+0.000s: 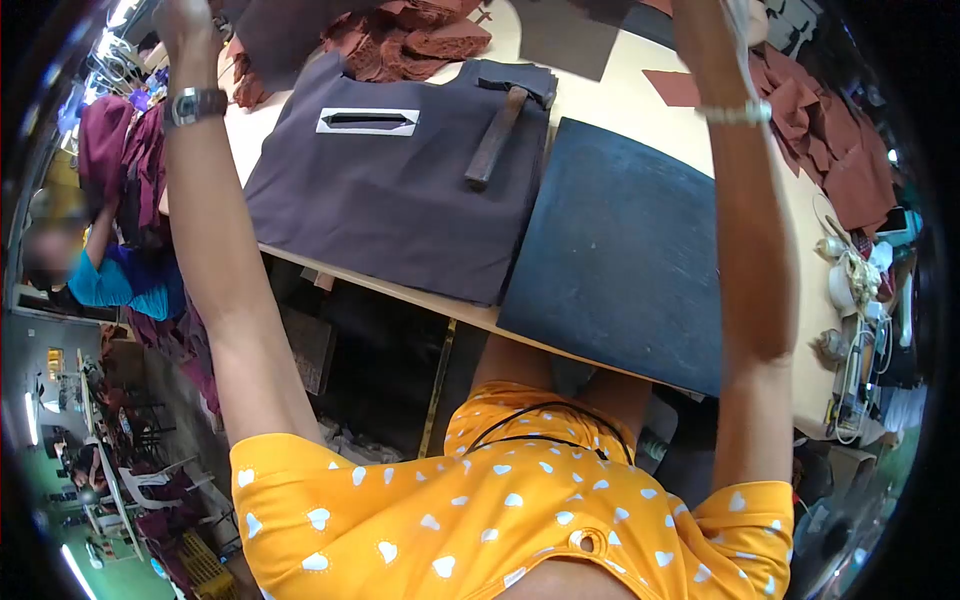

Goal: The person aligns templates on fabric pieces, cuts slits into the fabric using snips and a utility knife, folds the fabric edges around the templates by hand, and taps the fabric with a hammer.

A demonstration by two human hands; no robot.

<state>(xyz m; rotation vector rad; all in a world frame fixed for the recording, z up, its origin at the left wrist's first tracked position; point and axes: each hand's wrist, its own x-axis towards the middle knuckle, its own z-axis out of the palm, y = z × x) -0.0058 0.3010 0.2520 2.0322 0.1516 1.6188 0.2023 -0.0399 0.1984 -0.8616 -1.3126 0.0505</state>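
Observation:
Both arms reach forward over the table. My left hand point(187, 24) is at the top left edge, above a wrist with a watch; its fingers are cut off. At the top right, my right hand point(715, 28) is mostly out of frame and what it holds is hidden. Between the arms lies a stack of dark cloth pieces point(380, 210), with a white-edged slot template point(368, 122) and a hammer point(495, 140) on top. A dark square board point(620, 250) lies beside the stack, partly under my right forearm.
Reddish-brown cloth pieces lie at the table's back point(400, 45) and right side point(845, 150). Cords and small tools point(855, 300) crowd the right edge. Another person in a blue top point(125, 280) is at the left, near maroon cloth point(105, 140).

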